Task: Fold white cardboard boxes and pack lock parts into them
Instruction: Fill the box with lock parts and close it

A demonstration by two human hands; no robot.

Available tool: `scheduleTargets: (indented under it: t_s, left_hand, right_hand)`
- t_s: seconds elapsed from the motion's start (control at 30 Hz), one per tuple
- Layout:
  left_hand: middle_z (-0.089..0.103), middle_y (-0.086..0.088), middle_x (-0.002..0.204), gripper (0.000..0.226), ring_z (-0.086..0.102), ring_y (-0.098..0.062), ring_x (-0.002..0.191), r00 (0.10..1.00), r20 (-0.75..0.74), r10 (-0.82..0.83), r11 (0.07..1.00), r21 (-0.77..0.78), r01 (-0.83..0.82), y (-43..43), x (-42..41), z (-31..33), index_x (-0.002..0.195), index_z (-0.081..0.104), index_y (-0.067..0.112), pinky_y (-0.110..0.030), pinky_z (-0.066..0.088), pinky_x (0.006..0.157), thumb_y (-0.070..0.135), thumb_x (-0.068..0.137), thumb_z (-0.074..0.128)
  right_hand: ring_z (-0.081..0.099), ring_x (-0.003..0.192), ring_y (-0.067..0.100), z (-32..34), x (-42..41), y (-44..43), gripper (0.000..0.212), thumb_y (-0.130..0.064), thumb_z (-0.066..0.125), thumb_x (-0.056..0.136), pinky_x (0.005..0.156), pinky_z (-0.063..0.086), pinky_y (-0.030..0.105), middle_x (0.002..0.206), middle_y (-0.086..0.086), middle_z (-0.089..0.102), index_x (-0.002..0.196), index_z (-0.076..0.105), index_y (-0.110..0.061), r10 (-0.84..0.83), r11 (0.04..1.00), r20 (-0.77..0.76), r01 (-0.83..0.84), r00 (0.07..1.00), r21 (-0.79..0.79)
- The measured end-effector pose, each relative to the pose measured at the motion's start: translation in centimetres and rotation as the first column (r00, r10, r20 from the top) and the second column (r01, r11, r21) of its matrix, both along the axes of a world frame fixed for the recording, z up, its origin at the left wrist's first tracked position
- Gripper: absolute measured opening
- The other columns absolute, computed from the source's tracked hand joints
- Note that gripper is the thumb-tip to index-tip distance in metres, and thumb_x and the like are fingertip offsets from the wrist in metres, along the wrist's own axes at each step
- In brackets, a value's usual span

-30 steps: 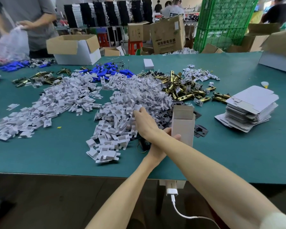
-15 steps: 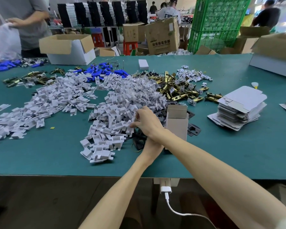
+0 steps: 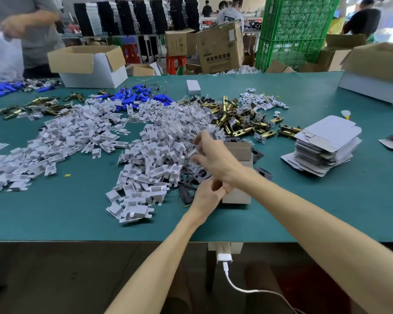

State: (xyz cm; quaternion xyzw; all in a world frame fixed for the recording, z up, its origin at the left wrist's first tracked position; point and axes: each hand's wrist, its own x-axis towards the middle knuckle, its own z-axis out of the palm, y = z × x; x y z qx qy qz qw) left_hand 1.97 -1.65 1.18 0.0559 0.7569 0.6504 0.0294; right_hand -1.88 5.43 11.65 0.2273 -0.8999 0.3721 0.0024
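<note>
An upright white cardboard box (image 3: pixel 237 152) with its top flap open stands on the green table (image 3: pixel 293 211). My left hand (image 3: pixel 205 197) grips its lower left side. My right hand (image 3: pixel 213 156) crosses above the left and pinches a small clear bag of parts (image 3: pixel 192 154) lifted off the pile, just left of the box's opening. A heap of white folded inserts (image 3: pixel 150 162) lies left of the hands. Brass latches (image 3: pixel 238 123) are piled behind the box. Black plates (image 3: pixel 186 193) lie under the hands.
A stack of flat white box blanks (image 3: pixel 325 146) sits to the right. Blue parts (image 3: pixel 141 98) and a second heap of inserts (image 3: pixel 61 141) lie to the left. An open carton (image 3: pixel 89 64) stands at the far edge, beside a person with a plastic bag (image 3: pixel 2 57).
My right hand has risen from the pile of bagged parts with a small clear bag in its fingers and drawn back toward the box. The left hand has stayed on the box.
</note>
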Motion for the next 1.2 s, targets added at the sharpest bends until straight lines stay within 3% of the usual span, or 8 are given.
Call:
scheduleTargets:
  t_s: [0.1,0.23,0.33,0.43,0.57,0.7,1.0,1.2]
  left_hand:
    - [0.075,0.008,0.120,0.021,0.070,-0.006,0.111,0.999,0.035,-0.031,0.994,0.108,0.027,0.0,0.0,0.1,0.121,0.067,0.027,-0.022,0.054,0.093,0.022,0.101,0.069]
    - [0.073,0.000,0.125,0.030,0.070,-0.007,0.110,0.999,0.031,-0.042,0.987,0.158,0.036,0.0,0.0,-0.1,0.130,0.065,0.017,-0.021,0.055,0.090,0.016,0.101,0.067]
    - [0.071,-0.005,0.128,0.031,0.069,-0.014,0.115,0.999,0.023,-0.040,0.988,0.150,0.036,0.0,-0.1,-0.2,0.132,0.063,0.013,-0.024,0.056,0.093,0.013,0.101,0.066]
    - [0.071,-0.008,0.129,0.035,0.068,-0.019,0.118,0.999,0.018,-0.044,0.988,0.147,0.041,0.1,-0.2,-0.3,0.136,0.062,0.008,-0.025,0.056,0.094,0.014,0.101,0.066]
    - [0.073,-0.003,0.124,0.032,0.070,-0.006,0.109,0.999,0.010,-0.037,0.987,0.155,0.035,0.1,-0.1,-0.3,0.133,0.063,0.011,-0.021,0.055,0.090,0.013,0.101,0.067]
    - [0.073,-0.002,0.123,0.032,0.070,-0.005,0.108,0.999,0.011,-0.038,0.986,0.161,0.035,0.1,-0.1,-0.4,0.133,0.064,0.010,-0.021,0.055,0.090,0.014,0.101,0.067]
    - [0.072,-0.004,0.128,0.037,0.069,-0.013,0.115,0.999,0.011,-0.038,0.986,0.163,0.036,0.0,-0.3,-0.5,0.137,0.063,0.009,-0.022,0.055,0.092,0.016,0.100,0.068]
    - [0.072,-0.005,0.129,0.038,0.069,-0.013,0.115,0.999,0.016,-0.040,0.988,0.151,0.037,0.0,-0.4,-0.7,0.137,0.062,0.007,-0.022,0.055,0.093,0.016,0.101,0.067]
  right_hand:
    - [0.069,0.085,0.013,2.7,-0.4,3.9,0.013,-0.006,0.065,0.096,0.066,0.056,0.019,0.102,0.004,0.069,0.106,0.059,-0.011,0.003,0.999,-0.008,-0.003,1.000,0.053]
    - [0.067,0.072,0.009,4.9,-0.8,8.5,0.012,-0.014,0.072,0.093,0.058,0.051,0.013,0.094,-0.005,0.058,0.103,0.068,-0.010,-0.036,0.973,-0.093,0.057,0.995,0.225]
    - [0.065,0.070,0.005,5.4,-1.3,10.3,0.019,-0.017,0.078,0.089,0.060,0.047,0.008,0.087,-0.006,0.063,0.105,0.070,-0.010,-0.040,0.950,-0.134,0.080,0.990,0.303]
    - [0.067,0.080,0.014,4.9,-1.4,10.7,0.033,-0.017,0.083,0.085,0.073,0.056,0.028,0.090,-0.002,0.067,0.108,0.060,-0.012,-0.049,0.920,-0.098,0.083,0.994,0.383]
    - [0.065,0.089,0.025,3.7,-1.2,10.3,0.021,-0.015,0.076,0.088,0.082,0.056,0.046,0.098,0.001,0.066,0.099,0.058,-0.014,-0.046,0.869,-0.184,0.130,0.982,0.477]
    - [0.061,0.094,0.030,3.6,-1.1,10.0,0.020,-0.017,0.075,0.087,0.084,0.054,0.049,0.106,0.005,0.058,0.100,0.062,-0.013,-0.047,0.854,-0.243,0.165,0.969,0.493]
    - [0.067,0.086,0.022,4.7,-1.0,9.6,0.009,-0.011,0.075,0.089,0.081,0.058,0.043,0.092,-0.002,0.069,0.092,0.072,-0.018,-0.019,0.846,-0.191,0.118,0.981,0.519]
    - [0.068,0.088,0.024,4.8,-1.2,9.5,0.010,-0.007,0.071,0.091,0.082,0.058,0.042,0.094,0.001,0.071,0.094,0.072,-0.016,-0.039,0.842,-0.178,0.128,0.983,0.524]
